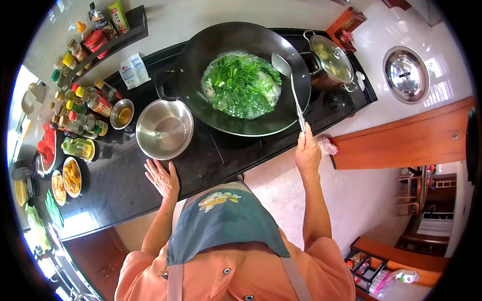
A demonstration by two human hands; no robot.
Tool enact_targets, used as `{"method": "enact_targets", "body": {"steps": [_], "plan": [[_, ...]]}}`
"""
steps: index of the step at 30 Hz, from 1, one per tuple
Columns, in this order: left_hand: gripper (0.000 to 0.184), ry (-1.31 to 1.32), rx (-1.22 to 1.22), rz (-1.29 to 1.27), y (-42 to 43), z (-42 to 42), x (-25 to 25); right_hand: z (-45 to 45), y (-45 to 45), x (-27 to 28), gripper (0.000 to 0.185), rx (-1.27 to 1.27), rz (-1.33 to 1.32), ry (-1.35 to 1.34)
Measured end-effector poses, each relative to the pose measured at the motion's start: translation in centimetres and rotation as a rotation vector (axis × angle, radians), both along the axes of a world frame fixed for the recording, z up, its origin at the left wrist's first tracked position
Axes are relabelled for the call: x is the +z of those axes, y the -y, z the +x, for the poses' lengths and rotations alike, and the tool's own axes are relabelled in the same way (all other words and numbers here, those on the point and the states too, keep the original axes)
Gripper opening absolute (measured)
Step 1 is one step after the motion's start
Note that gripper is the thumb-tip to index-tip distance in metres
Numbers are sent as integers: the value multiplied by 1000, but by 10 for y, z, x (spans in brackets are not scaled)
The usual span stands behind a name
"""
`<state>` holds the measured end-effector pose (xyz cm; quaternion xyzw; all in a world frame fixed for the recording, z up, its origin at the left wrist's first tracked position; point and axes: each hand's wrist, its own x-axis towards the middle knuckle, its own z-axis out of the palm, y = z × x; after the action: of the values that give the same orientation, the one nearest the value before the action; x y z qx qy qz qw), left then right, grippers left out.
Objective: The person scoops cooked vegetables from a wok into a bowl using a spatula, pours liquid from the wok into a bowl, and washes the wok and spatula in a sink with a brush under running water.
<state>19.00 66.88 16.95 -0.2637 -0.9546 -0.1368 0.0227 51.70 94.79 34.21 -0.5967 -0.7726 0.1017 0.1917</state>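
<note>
A large dark wok point(241, 129) sits on the stove, with chopped leafy greens point(243, 83) in bubbling liquid inside it. My right hand point(308, 152) is closed around the handle of a metal ladle point(282, 65). The ladle's bowl rests over the wok's right inner wall, beside the greens. My left hand point(163, 179) lies flat on the black counter with its fingers spread, holding nothing. Just beyond its fingertips stands a steel bowl point(164, 129), which looks empty apart from reflections.
A lidded pot point(331, 65) stands right of the wok. Left are sauce bottles point(93, 103), a small metal bowl of liquid point(122, 114), a white packet point(134, 71) and dishes of food point(72, 176). A spice shelf point(120, 37) and a round lid point(405, 75) hang on the wall.
</note>
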Motion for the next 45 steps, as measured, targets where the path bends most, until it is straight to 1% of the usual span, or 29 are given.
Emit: {"method": "enact_targets", "body": {"steps": [4, 7, 10, 13, 16, 28, 40, 43, 45], "plan": [[71, 6, -2, 19, -1, 0, 3, -2, 1, 2, 43, 15, 17, 6], [71, 5, -1, 20, 0, 0, 2, 1, -1, -7, 43, 49, 86, -36], [71, 0, -2, 11, 0, -1, 0, 2, -1, -10, 43, 37, 85, -45], [72, -1, -2, -1, 0, -2, 0, -1, 2, -4, 43, 1, 17, -28], [73, 2, -3, -6, 0, -1, -1, 0, 1, -8, 43, 28, 60, -42], [72, -10, -9, -12, 0, -1, -3, -1, 0, -6, 43, 6, 4, -30], [71, 17, 1, 11, -3, -1, 4, -3, 2, -4, 42, 34, 60, -67], [71, 30, 7, 7, -4, -2, 9, -3, 0, -8, 41, 63, 152, -57], [72, -3, -6, 34, -1, -3, 3, -5, 3, -4, 41, 61, 95, -63]]}}
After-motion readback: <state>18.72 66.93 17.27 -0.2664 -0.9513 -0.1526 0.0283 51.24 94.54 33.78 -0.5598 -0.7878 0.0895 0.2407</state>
